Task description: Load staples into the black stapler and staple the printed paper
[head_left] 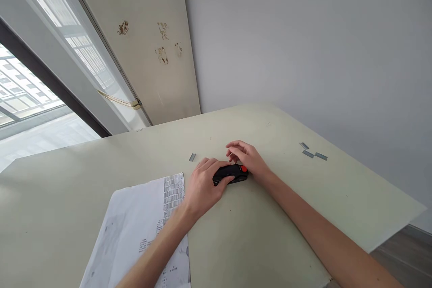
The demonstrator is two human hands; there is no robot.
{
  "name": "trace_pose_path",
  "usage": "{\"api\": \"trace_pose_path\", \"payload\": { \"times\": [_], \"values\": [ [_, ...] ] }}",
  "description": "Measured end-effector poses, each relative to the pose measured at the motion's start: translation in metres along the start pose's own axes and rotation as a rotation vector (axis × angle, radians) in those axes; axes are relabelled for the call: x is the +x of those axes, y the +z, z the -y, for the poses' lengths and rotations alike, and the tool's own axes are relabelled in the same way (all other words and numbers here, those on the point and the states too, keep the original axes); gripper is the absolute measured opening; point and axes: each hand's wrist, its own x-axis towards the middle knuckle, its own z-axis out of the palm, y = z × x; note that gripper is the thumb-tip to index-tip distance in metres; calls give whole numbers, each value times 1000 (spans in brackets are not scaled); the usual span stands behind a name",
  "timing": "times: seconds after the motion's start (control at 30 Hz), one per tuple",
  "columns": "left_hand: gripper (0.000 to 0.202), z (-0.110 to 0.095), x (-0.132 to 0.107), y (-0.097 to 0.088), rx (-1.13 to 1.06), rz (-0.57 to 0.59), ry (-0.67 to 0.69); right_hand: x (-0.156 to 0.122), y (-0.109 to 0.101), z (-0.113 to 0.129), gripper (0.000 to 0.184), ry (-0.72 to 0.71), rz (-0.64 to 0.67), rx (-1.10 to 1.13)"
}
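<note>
Head view shows stapler [230, 171] in left hand [204, 182], beside right hand [249, 158].

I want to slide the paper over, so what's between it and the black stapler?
In the head view, the left hand lies between the printed paper and the black stapler, which it holds.
</note>
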Motion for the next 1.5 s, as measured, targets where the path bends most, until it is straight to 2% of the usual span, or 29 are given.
{"api": "trace_pose_path", "payload": {
  "times": [0.07, 0.17, 0.27, 0.37, 0.5, 0.63, 0.77, 0.93, 1.1, 1.27, 1.4, 1.5],
  "values": [
    [37, 1, -4, -2, -12, -5, -12, 0, 1, -2, 22, -3, 37, -17],
    [68, 4, -21, -16, 57, 29, -8, 0, 1, -6, 23, -13, 57, -36],
    [67, 17, -48, -39, 180, 2, -6, 0, 1, -9, 23, -19, 57, -50],
    [61, 40, -74, -56, 276, -54, -83, 0, 0, -10, 23, -19, 60, -57],
    [60, 68, -88, -59, 347, -38, -161, -1, 0, -11, 24, -12, 65, -72],
    [57, 81, -84, -52, 361, -53, -173, -2, -2, -11, 23, -14, 73, -98],
    [54, 82, -75, -54, 347, -57, -180, -2, -3, -11, 23, -23, 86, -112],
    [38, 64, -61, -55, 297, -65, -59, -1, -3, -13, 23, -37, 85, -121],
    [22, 43, -40, -42, 201, 28, 72, -1, -4, -16, 26, -51, 77, -96],
    [13, 42, -28, -33, 171, 36, 100, -5, -5, -8, 33, -63, 134, -91],
    [13, 44, -32, -34, 157, 8, 112, -12, -4, 1, 38, -70, 231, -159],
    [12, 45, -36, -38, 158, -1, 113, -15, -4, 4, 40, -81, 256, -249]
  ]
}}
